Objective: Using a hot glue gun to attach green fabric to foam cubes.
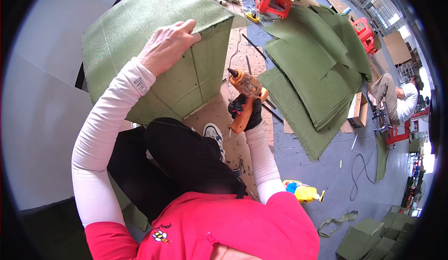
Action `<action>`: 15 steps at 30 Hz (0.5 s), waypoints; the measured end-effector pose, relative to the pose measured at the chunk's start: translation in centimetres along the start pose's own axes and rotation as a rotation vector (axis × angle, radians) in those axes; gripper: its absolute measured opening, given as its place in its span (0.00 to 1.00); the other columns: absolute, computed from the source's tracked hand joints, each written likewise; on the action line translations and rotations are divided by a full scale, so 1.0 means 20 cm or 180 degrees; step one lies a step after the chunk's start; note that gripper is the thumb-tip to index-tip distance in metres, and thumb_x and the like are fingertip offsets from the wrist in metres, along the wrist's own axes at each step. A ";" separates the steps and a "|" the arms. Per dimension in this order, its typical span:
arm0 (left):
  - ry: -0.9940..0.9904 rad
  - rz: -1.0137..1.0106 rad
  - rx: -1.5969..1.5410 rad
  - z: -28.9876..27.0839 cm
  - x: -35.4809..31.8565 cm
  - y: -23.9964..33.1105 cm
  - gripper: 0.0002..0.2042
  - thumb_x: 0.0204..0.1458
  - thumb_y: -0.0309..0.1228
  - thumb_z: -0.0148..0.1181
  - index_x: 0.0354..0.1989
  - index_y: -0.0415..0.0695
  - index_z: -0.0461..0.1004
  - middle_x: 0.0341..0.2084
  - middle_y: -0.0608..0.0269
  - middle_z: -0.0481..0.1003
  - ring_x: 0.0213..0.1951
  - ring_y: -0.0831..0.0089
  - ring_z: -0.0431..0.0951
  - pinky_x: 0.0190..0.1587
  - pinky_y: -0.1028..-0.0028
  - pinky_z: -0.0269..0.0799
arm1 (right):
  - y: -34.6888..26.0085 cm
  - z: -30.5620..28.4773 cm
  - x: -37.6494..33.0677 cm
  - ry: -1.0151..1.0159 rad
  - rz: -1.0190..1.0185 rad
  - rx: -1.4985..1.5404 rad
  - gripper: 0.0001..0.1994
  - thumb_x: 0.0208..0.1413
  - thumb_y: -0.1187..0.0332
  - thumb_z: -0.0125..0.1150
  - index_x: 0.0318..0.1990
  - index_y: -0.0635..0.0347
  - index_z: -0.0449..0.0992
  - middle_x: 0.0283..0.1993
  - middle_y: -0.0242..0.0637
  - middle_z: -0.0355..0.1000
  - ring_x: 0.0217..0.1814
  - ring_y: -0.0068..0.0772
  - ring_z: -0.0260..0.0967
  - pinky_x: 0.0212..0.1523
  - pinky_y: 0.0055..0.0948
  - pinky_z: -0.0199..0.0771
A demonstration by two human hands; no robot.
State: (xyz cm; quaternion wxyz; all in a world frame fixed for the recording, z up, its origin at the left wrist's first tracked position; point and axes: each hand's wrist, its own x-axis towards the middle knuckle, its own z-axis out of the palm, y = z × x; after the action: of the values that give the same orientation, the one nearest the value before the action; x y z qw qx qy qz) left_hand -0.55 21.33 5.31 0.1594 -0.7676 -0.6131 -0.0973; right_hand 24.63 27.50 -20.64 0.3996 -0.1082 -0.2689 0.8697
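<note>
A large box-shaped piece covered in green woven fabric (135, 27) stands in front of me, tilted, with faint straight lines across its sides. My left hand (170, 45), bare below a pale sleeve, has its fingers curled and pressed together at the box's upper edge, near the right corner. In a black glove, my right hand (252, 115) grips the handle of an orange, stained hot glue gun (247, 85). The gun's dark nozzle points up and left, to the right of the box and apart from it.
Stacked green sheets (312, 69) cover the floor at right, beside thin black strips (253, 46). Red stools (274, 0) stand farther back. A yellow package (305, 192), a loose cable (356, 180) and green boxes (359, 239) lie at lower right. Another person (396, 97) sits at far right.
</note>
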 end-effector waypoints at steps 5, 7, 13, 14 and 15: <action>-0.0149 -0.0196 -0.0249 0.01 0.04 -0.02 0.13 0.42 0.19 0.52 0.37 0.45 0.72 0.31 0.60 0.67 0.35 0.61 0.73 0.36 0.66 0.69 | 0.00 -0.17 -0.06 -0.0396 0.0189 0.0072 0.36 0.43 0.40 0.59 0.51 0.59 0.62 0.39 0.34 0.64 0.38 0.31 0.63 0.38 0.29 0.67; -0.0207 -0.0180 -0.0278 0.01 0.05 -0.02 0.13 0.42 0.18 0.50 0.37 0.45 0.72 0.32 0.58 0.67 0.35 0.59 0.73 0.37 0.65 0.69 | 0.02 -0.21 -0.08 -0.0495 0.0110 0.0265 0.34 0.45 0.41 0.58 0.51 0.59 0.62 0.39 0.34 0.64 0.38 0.30 0.63 0.38 0.29 0.67; -0.0284 -0.0252 -0.0212 0.01 0.08 0.00 0.12 0.42 0.17 0.49 0.35 0.44 0.73 0.31 0.56 0.68 0.35 0.58 0.73 0.36 0.63 0.69 | -0.01 -0.19 -0.13 -0.0529 0.0192 0.0454 0.31 0.49 0.44 0.55 0.52 0.60 0.61 0.42 0.35 0.65 0.40 0.31 0.64 0.39 0.31 0.67; -0.0271 -0.0263 -0.0230 0.00 0.08 0.01 0.12 0.42 0.18 0.49 0.35 0.44 0.73 0.31 0.56 0.68 0.35 0.58 0.73 0.36 0.63 0.69 | -0.03 -0.16 -0.14 -0.0333 0.0162 0.0309 0.31 0.49 0.45 0.55 0.52 0.60 0.61 0.42 0.36 0.65 0.41 0.33 0.64 0.40 0.32 0.67; -0.0299 -0.0245 -0.0195 0.00 0.08 0.01 0.12 0.42 0.18 0.49 0.35 0.44 0.73 0.31 0.56 0.68 0.35 0.58 0.73 0.36 0.63 0.69 | -0.05 -0.13 -0.15 -0.0194 0.0085 0.0200 0.31 0.49 0.45 0.56 0.52 0.60 0.61 0.43 0.37 0.66 0.42 0.34 0.65 0.40 0.32 0.67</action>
State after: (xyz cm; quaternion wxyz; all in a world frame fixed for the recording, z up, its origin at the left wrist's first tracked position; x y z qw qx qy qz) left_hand 0.11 22.76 5.93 0.1029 -0.7517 -0.6457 -0.0859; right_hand 28.30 26.71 -22.34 0.3828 -0.0725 -0.2520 0.8858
